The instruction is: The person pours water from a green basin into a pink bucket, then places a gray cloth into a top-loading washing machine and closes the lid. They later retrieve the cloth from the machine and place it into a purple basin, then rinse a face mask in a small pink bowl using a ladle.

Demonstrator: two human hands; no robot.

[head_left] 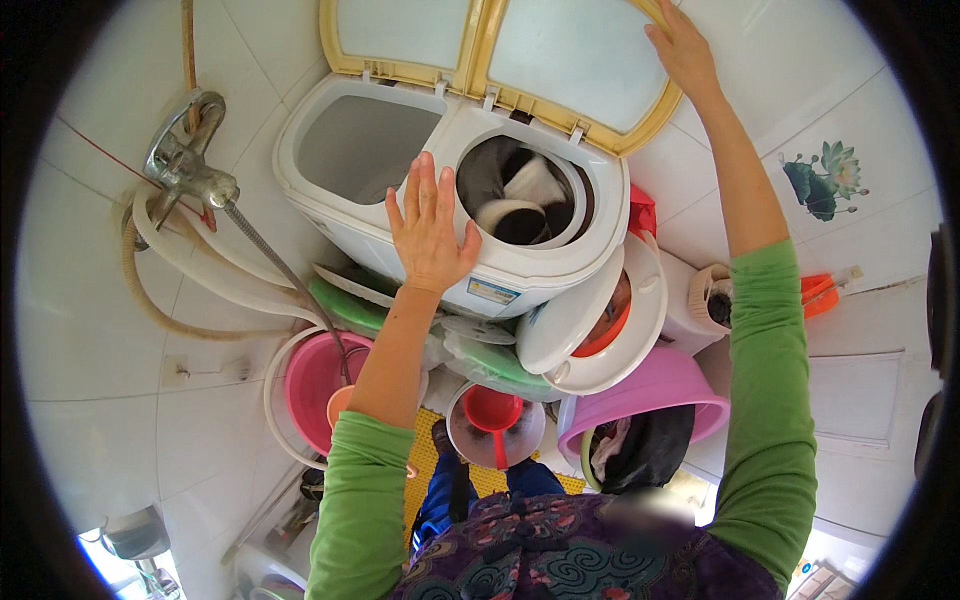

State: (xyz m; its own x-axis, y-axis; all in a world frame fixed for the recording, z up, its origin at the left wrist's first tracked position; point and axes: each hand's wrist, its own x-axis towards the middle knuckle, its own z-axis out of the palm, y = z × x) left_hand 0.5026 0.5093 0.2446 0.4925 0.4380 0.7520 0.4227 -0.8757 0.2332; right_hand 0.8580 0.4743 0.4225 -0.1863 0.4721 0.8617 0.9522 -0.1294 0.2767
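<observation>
A white twin-tub washing machine [360, 221] stands before me with both yellow-framed lids raised. In its right-hand round spin tub [585, 217] lie dark and white clothes [525, 187], partly blurred. The left-hand wash tub [352, 150] is grey inside. My left hand [431, 225] is spread over the machine's front, between the two tubs; whether it touches the top cannot be told. With my right hand [686, 56] I hold the outer edge of the right lid [577, 60], the thumb on its yellow rim.
A chrome mixer tap [191, 176] with hoses is on the left wall. Below are a pink bucket [307, 382], a basin [457, 435] holding a red dipper [493, 411], a white lidded pail [649, 330] and a tilted pink tub [675, 375] with dark cloth. Yellow matting [424, 480] lies underfoot.
</observation>
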